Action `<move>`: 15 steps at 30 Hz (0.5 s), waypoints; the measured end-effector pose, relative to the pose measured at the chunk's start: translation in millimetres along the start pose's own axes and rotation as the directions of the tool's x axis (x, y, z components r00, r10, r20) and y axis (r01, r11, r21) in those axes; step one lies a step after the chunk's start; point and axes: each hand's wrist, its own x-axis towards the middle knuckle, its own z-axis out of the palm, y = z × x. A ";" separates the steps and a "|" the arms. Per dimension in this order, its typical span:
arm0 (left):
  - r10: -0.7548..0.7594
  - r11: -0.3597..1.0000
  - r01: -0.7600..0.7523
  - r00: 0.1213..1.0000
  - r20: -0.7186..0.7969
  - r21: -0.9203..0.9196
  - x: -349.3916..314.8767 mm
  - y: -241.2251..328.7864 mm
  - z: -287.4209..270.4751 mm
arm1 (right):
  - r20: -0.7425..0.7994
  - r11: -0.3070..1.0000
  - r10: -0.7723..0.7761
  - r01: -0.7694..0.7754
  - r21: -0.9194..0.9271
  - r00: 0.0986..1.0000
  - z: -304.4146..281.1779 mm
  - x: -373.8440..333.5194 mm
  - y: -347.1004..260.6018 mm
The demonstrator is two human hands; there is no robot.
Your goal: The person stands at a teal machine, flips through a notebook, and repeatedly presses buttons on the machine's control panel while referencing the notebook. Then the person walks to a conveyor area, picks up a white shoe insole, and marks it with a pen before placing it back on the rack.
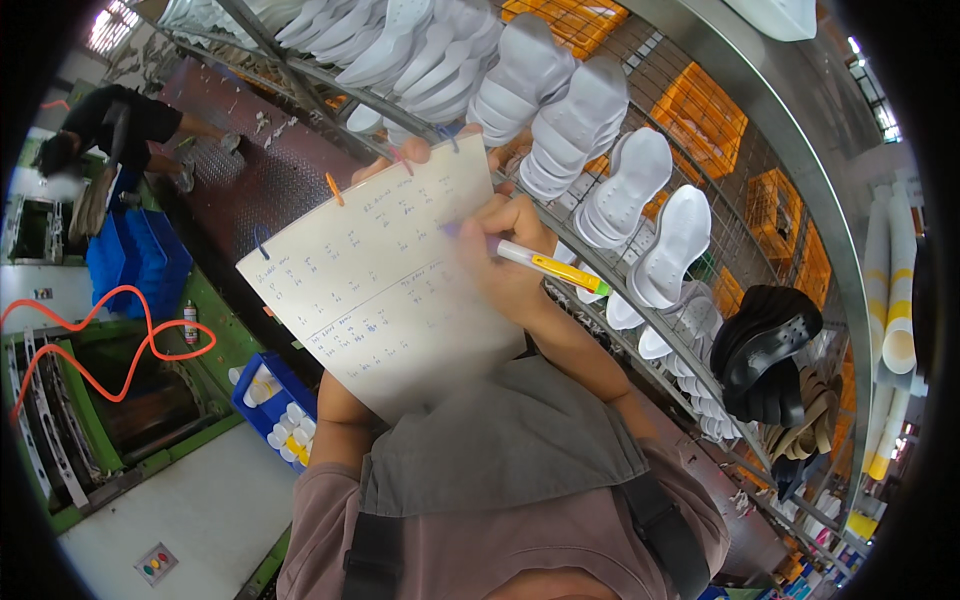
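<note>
An open ring-bound notebook [390,350] with handwritten lines on its cream page lies tilted in front of my chest. My left hand [408,153] supports it from beneath, its fingertips curling over the top edge beside the coloured rings. Most of that hand is hidden behind the notebook. In my right hand [508,245] is a pen [550,264] with a white, yellow and green barrel, pinched between the fingers. Its purple end points down at the upper right of the page; whether it touches the paper is blurred.
To the right, a metal rack [690,375] carries stacked white clogs [640,190], black clogs [765,340] and orange crates [700,115]. Left are a green machine [215,395], an orange hose [150,330] and a blue bin [250,405] of white containers. A person [115,130] bends at the far left.
</note>
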 end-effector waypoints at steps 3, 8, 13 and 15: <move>0.021 1.000 -0.021 1.000 0.001 0.016 -0.2 -1.1 -0.3 | 0.013 1.000 0.001 -0.001 0.024 1.000 -0.7 0.2 -0.3; -0.007 0.999 0.009 0.999 -0.032 0.032 -4.3 2.9 1.0 | -0.002 1.000 0.002 -0.002 -0.024 1.000 -1.1 0.7 -0.7; -0.042 0.999 0.043 0.998 -0.039 0.026 -6.1 7.3 1.3 | 0.001 0.997 0.003 -0.003 -0.072 1.000 -0.8 0.7 -2.2; -0.008 0.999 0.010 0.998 -0.065 0.033 -4.9 5.3 0.8 | 0.004 0.997 -0.007 0.007 -0.077 1.000 -0.9 1.5 -2.2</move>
